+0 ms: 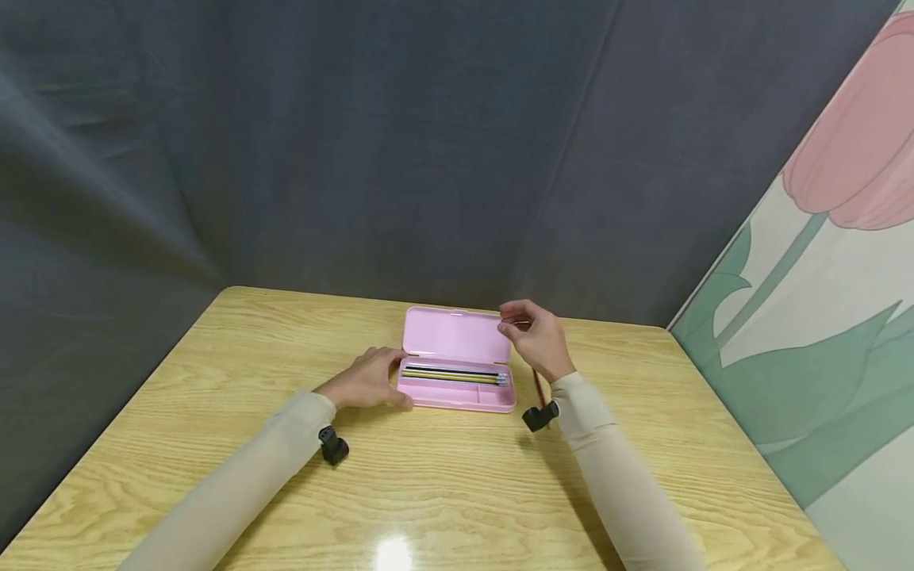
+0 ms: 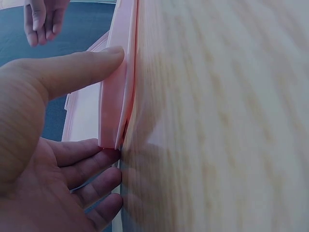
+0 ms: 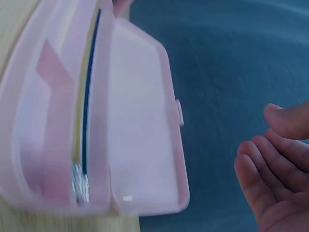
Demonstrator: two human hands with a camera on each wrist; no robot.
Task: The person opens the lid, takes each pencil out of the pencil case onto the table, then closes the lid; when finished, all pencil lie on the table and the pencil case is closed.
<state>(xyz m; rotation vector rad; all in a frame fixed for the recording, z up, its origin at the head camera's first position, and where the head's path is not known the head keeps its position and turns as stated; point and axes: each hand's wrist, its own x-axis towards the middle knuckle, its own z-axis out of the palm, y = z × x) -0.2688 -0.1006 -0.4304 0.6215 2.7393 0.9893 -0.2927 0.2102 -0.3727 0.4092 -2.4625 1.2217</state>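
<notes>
Hanging above the lid's right corner, my right hand [image 1: 539, 337] grasps nothing; its fingers are loosely bent, its thumb stands apart from them, and the right wrist view shows a gap between it and the lid [image 1: 457, 335]. A thin reddish stick [image 1: 538, 387], perhaps a pencil, appears to lie on the counter [image 1: 428, 492] on my side of that hand, partly hidden by my wrist and its camera [image 1: 540, 416], so I judge that reaching it would mean drawing back toward me. Its long axis runs mostly away from me, crosswise to the case [image 1: 435, 392], and it sits just beside the case's right end, making my right hand the nearer one. My left hand [image 1: 366, 382] grips the case's left end, thumb against the near wall, fingers round by the hinge side. The case stands with its long side across my front, lid folded back beyond it. Inside, a few pencils [image 1: 453, 375] lie lengthwise by the far wall, and a low divider [image 1: 479, 394] parts the near strip. Past the lid, the counter's far edge is close and a dark curtain [image 1: 400, 159] rises behind, so I judge room tight there; the counter spreads broadly toward me and to the right.
</notes>
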